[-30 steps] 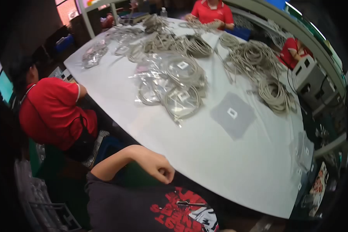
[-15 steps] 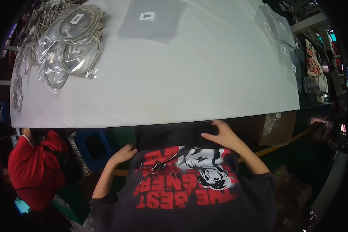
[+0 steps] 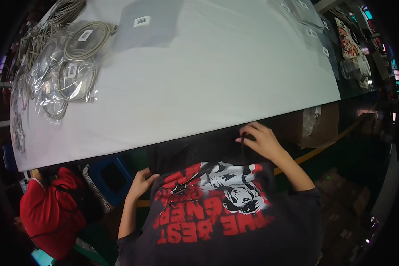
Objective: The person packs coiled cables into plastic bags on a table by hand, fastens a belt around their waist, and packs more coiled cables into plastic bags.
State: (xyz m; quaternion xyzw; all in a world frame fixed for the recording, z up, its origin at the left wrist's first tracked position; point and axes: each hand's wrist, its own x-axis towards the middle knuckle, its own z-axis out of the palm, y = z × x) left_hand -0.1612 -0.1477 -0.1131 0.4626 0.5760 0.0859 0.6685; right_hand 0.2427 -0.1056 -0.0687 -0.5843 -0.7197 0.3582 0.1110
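Note:
My right hand (image 3: 260, 138) is at my waist, just below the table edge, with its fingers curled and pinching a thin dark cord (image 3: 242, 148) that hangs against my dark trousers (image 3: 177, 152). At the side of my dark printed T-shirt (image 3: 217, 199), my left hand (image 3: 142, 182) touches the cloth. Its fingers are bent, the thumb points inward, and the fingertips are partly hidden, so what they hold cannot be made out.
Bagged grey cables (image 3: 77, 75) lie on the left of the white-covered table (image 3: 199, 88). Labelled plastic bags (image 3: 146, 31) are at the back and right. A co-worker's red sleeve (image 3: 53, 208) and a blue stool (image 3: 104, 168) are lower left. A cardboard box (image 3: 323, 124) stands below the table at right.
The view has turned and shifted, tilting the table edge. My right hand has gone from spread fingers to a pinch on the dark cord. My left hand has stayed at my side, thumb now showing.

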